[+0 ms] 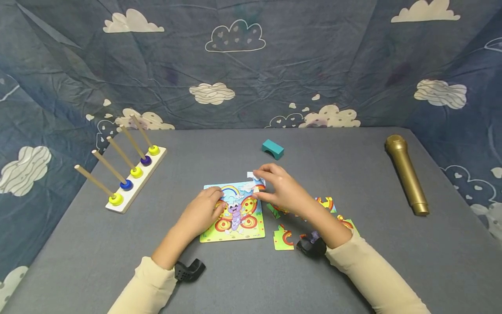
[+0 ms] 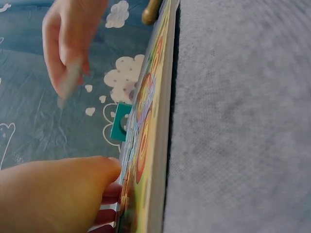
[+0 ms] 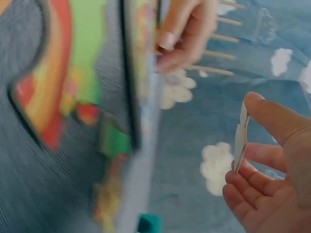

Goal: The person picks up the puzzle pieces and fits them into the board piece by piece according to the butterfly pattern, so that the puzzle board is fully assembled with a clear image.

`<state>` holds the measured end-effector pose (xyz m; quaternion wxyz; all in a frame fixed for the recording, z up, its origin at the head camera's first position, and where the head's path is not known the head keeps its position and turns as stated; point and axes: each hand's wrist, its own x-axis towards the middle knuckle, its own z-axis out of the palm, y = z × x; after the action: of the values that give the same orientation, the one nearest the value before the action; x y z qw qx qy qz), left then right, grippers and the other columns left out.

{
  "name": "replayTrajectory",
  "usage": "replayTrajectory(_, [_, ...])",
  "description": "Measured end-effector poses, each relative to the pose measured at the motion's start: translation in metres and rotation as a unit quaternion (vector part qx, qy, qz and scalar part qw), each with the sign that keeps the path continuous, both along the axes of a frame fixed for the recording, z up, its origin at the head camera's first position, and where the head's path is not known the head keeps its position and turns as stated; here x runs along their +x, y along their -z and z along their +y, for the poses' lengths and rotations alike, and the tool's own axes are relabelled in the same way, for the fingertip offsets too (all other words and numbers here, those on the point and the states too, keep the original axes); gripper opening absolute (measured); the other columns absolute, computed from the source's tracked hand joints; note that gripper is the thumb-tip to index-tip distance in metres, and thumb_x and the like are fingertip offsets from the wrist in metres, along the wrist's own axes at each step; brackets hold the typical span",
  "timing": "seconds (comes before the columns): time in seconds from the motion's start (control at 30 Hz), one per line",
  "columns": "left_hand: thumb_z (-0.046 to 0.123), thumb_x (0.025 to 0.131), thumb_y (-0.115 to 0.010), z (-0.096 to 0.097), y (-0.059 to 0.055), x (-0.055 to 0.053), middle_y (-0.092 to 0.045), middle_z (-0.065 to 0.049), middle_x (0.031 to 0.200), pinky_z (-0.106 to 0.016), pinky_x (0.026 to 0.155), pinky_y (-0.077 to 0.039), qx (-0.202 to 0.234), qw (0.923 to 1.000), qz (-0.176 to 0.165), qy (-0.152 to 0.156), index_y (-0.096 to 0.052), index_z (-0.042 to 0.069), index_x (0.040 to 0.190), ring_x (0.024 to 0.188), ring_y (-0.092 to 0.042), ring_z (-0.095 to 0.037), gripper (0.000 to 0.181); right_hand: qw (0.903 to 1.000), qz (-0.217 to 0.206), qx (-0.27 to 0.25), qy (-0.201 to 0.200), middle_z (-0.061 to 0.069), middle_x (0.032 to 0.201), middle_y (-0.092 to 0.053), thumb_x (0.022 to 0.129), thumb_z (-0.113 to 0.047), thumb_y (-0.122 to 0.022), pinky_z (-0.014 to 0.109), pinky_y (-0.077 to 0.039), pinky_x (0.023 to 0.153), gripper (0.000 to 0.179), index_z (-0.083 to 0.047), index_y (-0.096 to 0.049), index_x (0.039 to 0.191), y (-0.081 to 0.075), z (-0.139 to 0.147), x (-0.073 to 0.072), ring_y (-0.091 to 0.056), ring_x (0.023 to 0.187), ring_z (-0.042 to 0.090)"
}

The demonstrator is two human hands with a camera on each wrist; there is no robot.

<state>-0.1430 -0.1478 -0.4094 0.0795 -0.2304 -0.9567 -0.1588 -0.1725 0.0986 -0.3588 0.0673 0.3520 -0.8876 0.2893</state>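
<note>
A butterfly jigsaw puzzle [image 1: 235, 237] lies on the table with its printed picture facing up. At its left side rests my left hand [image 1: 201, 210], fingers and thumb on the picture. Over its upper right corner, my right hand [image 1: 288, 194] pinches a puzzle piece [image 3: 240, 138] between thumb and fingers. That piece is raised off the board and tilted nearly edge-on in the right wrist view, its face hidden there. Loose puzzle pieces lie right of the board, among them a green and red one [image 1: 282, 240] and a yellow one [image 1: 328, 203], partly behind my right forearm.
A teal arch block [image 1: 272, 149] sits beyond the puzzle. To the left stands a white peg base [image 1: 135, 189] with upright wooden pegs and coloured rings. A gold microphone-shaped object [image 1: 408, 174] lies at the right. Cloud-patterned cloth [image 1: 274, 69] hangs behind the table.
</note>
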Motion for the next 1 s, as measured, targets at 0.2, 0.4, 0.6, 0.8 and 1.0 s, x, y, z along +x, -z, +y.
replayTrajectory(0.2, [0.023,0.088,-0.057,0.003,0.002,0.000,-0.056,-0.008,0.109,-0.038,0.088,-0.040,-0.001,0.9999,-0.008,0.006,-0.057,0.004,0.114,0.104,-0.049,-0.026,0.032,0.9964,-0.069,0.048,0.004,0.011,0.115,-0.048,0.078,-0.028,-0.071,0.037,-0.041,0.086,0.052,-0.003,-0.056,0.122,0.025,-0.013,-0.012,-0.045,0.105,0.023])
replayTrajectory(0.4, [0.036,0.089,-0.054,0.005,0.000,0.002,-0.050,-0.014,0.109,-0.044,0.080,-0.042,-0.052,0.9982,0.000,0.029,-0.050,0.023,0.130,0.098,-0.048,-0.029,0.043,0.9942,-0.076,0.075,-0.006,0.010,0.114,-0.050,0.078,-0.030,-0.071,0.037,-0.041,0.087,0.051,-0.003,-0.057,0.119,0.041,-0.017,-0.018,-0.045,0.105,0.025])
replayTrajectory(0.6, [0.046,0.088,-0.050,0.010,-0.002,0.004,-0.047,-0.017,0.105,-0.045,0.077,-0.040,-0.096,0.9943,0.003,0.046,-0.049,0.032,0.130,0.097,-0.045,-0.031,0.045,0.9942,-0.074,0.077,-0.013,0.010,0.112,-0.051,0.077,-0.030,-0.071,0.038,-0.039,0.086,0.050,-0.005,-0.059,0.118,0.042,-0.020,-0.020,-0.044,0.103,0.025])
replayTrajectory(0.8, [0.047,0.088,-0.049,0.012,-0.001,0.004,-0.046,-0.016,0.101,-0.045,0.075,-0.041,-0.111,0.9925,0.015,0.050,-0.050,0.031,0.129,0.100,-0.043,-0.033,0.044,0.9930,-0.076,0.090,-0.008,0.008,0.113,-0.051,0.077,-0.031,-0.072,0.041,-0.037,0.089,0.048,-0.010,-0.060,0.118,0.043,-0.022,-0.020,-0.045,0.105,0.024])
replayTrajectory(1.0, [0.047,0.088,-0.051,0.013,-0.001,0.005,-0.046,-0.018,0.108,-0.047,0.076,-0.041,-0.098,0.9940,0.012,0.046,-0.052,0.029,0.128,0.102,-0.043,-0.034,0.044,0.9908,-0.076,0.112,0.001,0.005,0.113,-0.051,0.077,-0.036,-0.070,0.040,-0.035,0.087,0.050,-0.013,-0.060,0.120,0.040,-0.025,-0.018,-0.045,0.101,0.022])
